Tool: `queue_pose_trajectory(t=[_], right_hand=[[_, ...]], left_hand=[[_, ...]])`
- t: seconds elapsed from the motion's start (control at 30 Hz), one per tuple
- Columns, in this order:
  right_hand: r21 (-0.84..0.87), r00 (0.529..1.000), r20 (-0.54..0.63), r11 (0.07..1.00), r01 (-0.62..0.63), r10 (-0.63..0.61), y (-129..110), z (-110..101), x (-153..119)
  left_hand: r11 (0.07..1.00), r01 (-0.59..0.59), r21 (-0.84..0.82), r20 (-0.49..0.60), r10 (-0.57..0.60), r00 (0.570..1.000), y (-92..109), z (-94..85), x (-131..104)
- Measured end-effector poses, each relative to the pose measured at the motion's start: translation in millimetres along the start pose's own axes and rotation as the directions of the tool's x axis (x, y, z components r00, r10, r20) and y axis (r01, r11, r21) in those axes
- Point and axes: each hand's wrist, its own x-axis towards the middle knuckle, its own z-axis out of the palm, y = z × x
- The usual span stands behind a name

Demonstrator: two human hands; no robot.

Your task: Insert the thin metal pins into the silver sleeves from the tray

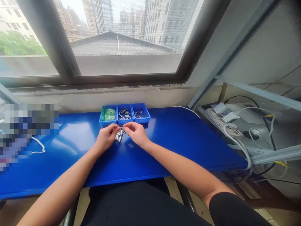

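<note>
Above the blue table (183,135), my left hand (106,137) and my right hand (137,133) meet fingertip to fingertip. Each is closed in a pinch. A tiny shiny bit shows between the fingertips, too small to name. Just below them lies a little heap of silvery metal cylinders (119,137), partly covered by my left fingers. Right behind my hands stand three joined blue bins. The left bin (100,119) holds a green bag with pale pieces, the middle bin (125,121) holds metal cylinders, and the right bin (143,120) holds thin dark screws or pins.
A window (127,75) and its sill run behind the table. At the left end sits a blurred-out pile, with a white cable (41,146) near it. On the right, a metal frame (258,91) borders a power strip (225,121) with plugs and tangled cables.
</note>
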Motion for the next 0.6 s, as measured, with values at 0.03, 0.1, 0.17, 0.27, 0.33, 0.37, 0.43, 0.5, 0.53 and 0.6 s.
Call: queue_pose_trajectory(t=[0.03,0.1,0.17,0.27,0.33,0.37,0.43,0.5,0.53,0.6], right_hand=[[-0.002,1.0,0.008,1.0,0.011,-0.011,0.1,0.2,-0.5],[-0.002,1.0,0.016,1.0,0.02,-0.02,0.5,0.4,-0.9],[-0.003,1.0,0.009,1.0,0.017,-0.017,1.2,0.5,-0.4],[-0.003,1.0,-0.011,1.0,0.011,-0.012,2.4,0.2,1.3],[-0.001,1.0,-0.015,1.0,0.009,-0.009,3.0,-0.1,2.2],[-0.002,1.0,-0.015,1.0,0.008,-0.008,3.2,-0.2,2.4],[-0.011,1.0,-0.012,1.0,0.011,-0.011,3.2,-0.4,2.2],[-0.024,1.0,-0.009,1.0,0.02,-0.02,3.0,-0.4,1.3],[-0.029,1.0,-0.006,0.999,0.026,-0.026,2.8,-0.4,0.8],[-0.032,0.999,0.002,0.999,0.032,-0.032,2.4,-0.2,0.0]], left_hand=[[1.0,-0.001,0.004,0.0,0.001,1.0,-0.2,-0.1,0.0],[1.0,0.009,-0.001,0.002,-0.009,1.0,0.4,0.1,-0.1],[1.0,0.026,-0.016,0.003,-0.026,1.0,1.7,0.6,-0.2],[0.999,0.025,-0.035,-0.008,-0.025,1.0,4.0,1.2,-0.1],[0.999,0.012,-0.046,-0.014,-0.013,1.0,4.5,1.2,-0.1],[0.999,0.009,-0.048,-0.013,-0.01,1.0,4.4,1.2,-0.1],[0.999,0.007,-0.039,-0.009,-0.008,1.0,3.3,1.0,-0.1],[1.0,0.006,-0.021,-0.006,-0.006,1.0,1.7,0.8,0.0],[1.0,0.004,-0.013,-0.003,-0.004,1.0,0.9,0.7,0.1],[1.0,0.005,-0.003,0.003,-0.005,1.0,0.2,0.6,0.2]])
